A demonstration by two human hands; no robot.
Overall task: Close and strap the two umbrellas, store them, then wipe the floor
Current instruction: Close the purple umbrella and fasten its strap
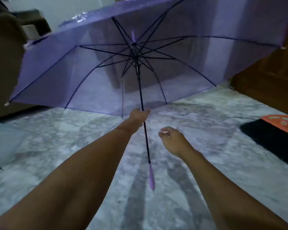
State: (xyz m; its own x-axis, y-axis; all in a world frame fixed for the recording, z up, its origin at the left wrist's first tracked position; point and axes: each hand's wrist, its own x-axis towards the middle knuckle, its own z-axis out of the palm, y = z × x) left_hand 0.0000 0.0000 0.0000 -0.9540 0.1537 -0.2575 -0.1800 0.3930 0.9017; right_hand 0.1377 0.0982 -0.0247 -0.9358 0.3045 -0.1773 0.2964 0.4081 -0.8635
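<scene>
A: Closest to us, two bare forearms reach out over the marbled floor (198,113). The purple handle (151,177) hangs low between them, touching neither.

B: And the right hand (172,141)?

A: Free, just beside the shaft, fingers (163,130) loosely curled and parted, holding nothing.

B: Further up?

A: The left hand (138,116) has its fingers wrapped around the dark shaft (145,135), just below the canopy's edge.

B: So it's open?

A: Fully! The purple umbrella (56,77) is spread wide, tilted away, ribs fanned out, held clear of the floor.

B: Anything around it?

A: A pale bluish sheet (5,143) at the left edge, too blurred to name. A dark mat (271,138) lies right, wooden furniture (273,75) behind.
</scene>
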